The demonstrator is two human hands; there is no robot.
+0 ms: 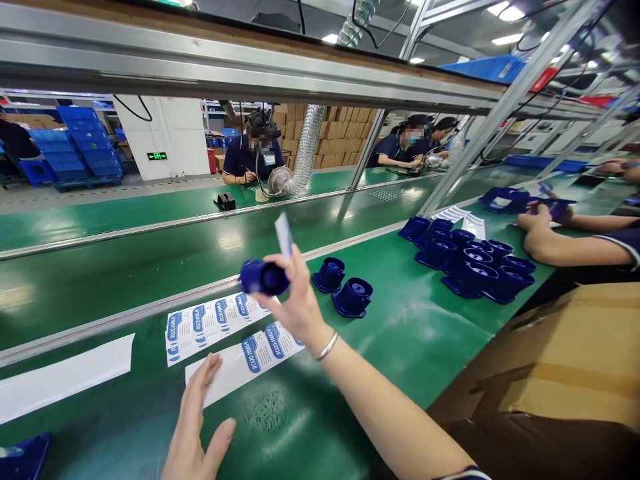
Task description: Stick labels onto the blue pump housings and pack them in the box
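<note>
We hold one blue housing (256, 277) in our right hand (300, 300), thumb and fingers curled around it above the worktop, and one small label (283, 233) stands up at the fingertips. Our left hand (195, 420) is spread wide and grips nothing, its fingers over the left end of a label sheet (225, 380); we cannot tell whether they touch it. We count two printed labels showing on that sheet, and four across the top of a label stack (215, 323) just beyond, its right end partly covered by our right hand. One blank white strip (65, 377) lies to the left, and one blue piece (25, 457) is cut off by the lower left corner.

Two more housings (354, 298) stand side by side past our right wrist. Farther right is a cluster of housings (477, 273), roughly a dozen, too overlapped for us to count exactly. Beyond these, a co-worker's hands (537, 217) hold a blue piece. A cardboard box (580, 353) stands at the right edge of the green worktop (410, 347), and a metal beam (300, 77) crosses overhead, blocking part of our view.
</note>
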